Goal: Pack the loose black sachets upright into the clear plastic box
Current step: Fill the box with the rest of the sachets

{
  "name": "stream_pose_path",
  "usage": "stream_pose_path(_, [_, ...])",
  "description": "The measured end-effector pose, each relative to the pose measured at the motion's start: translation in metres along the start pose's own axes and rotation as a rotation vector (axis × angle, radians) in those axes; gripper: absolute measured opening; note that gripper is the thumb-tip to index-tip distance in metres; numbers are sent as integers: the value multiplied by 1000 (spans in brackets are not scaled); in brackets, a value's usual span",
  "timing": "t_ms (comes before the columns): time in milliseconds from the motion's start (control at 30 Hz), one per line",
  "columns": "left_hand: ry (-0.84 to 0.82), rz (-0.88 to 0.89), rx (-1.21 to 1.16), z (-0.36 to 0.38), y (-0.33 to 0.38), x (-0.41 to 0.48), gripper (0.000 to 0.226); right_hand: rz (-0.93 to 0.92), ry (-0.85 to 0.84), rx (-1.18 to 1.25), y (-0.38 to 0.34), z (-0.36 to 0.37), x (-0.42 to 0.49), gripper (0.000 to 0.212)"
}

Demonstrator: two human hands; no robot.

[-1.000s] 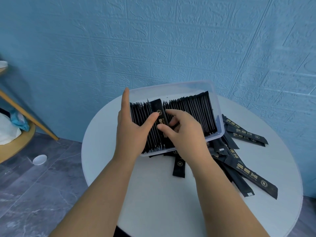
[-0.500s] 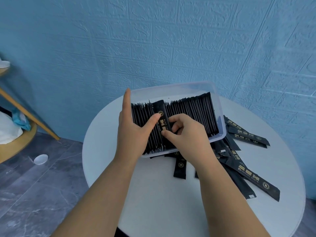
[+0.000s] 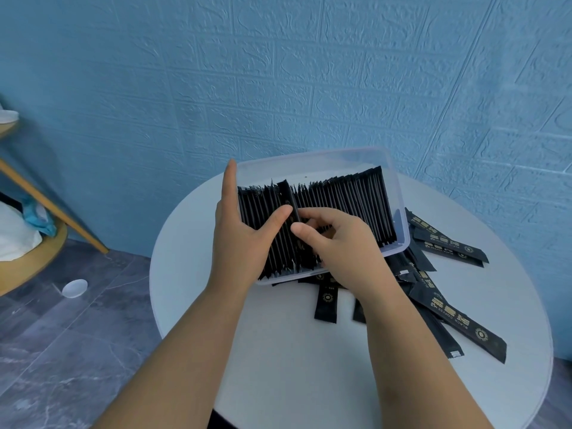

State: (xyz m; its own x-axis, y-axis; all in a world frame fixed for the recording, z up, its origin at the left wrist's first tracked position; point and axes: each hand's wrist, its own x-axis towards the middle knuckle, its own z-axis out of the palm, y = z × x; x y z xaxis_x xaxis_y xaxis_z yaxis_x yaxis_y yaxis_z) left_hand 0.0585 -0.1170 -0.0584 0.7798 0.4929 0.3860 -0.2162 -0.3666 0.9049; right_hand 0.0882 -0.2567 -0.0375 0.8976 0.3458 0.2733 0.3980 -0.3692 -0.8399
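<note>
Clear plastic box [image 3: 399,187]: on the far half of the round table [image 3: 278,366], its long side running left to right, close to the blue textured wall [image 3: 309,72].

Contents: packed sachets [image 3: 346,209] stand on edge in one dense row across nearly the whole box. One raised sachet [image 3: 286,193] pokes above the row left of centre, tilted a little.

Right hand [image 3: 340,243]: fingers curled, thumb and forefinger pinching the raised sachet in its lower part. The hand covers the near middle of the row and the box's front rim there.

Left hand [image 3: 241,243]: spread wide at the box's left end. The index finger lies straight along the outside of the end wall, and the thumb presses flat on the sachets just left of the raised one. Its other fingers are hidden.

Loose sachets [image 3: 448,314]: an overlapping heap lying flat on the table to the right of the box and in front of it. Some are tucked under the box's near edge, partly hidden by the right forearm. A single sachet [image 3: 325,301] juts out towards the viewer between the two forearms.

Surroundings: grey marbled floor [image 3: 62,366] to the left, with a small white disc [image 3: 74,287] on it. A wooden shelf [image 3: 46,252] at the left edge holds something white and a blue cloth.
</note>
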Motion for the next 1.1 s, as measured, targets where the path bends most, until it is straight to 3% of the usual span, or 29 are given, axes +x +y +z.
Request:
stream_pose_path(167, [-5,-17,-6,-1,4,-2,92,-15,56,-80,1,4,0,33])
stream_pose_path(433, [-7,-10,-10,0,1,-2,94,32,-46,94,0,0,-1,32])
stream_pose_path(700, [-12,-23,-14,-1,6,-1,92,19,47,166,3,6,1,27])
stream_pose_path(967, [51,-29,5,2,14,11,76,72,-61,236,3,3,1,33])
stream_pose_path(1100, [40,-17,23,3,9,11,89,58,-68,215,5,2,1,31])
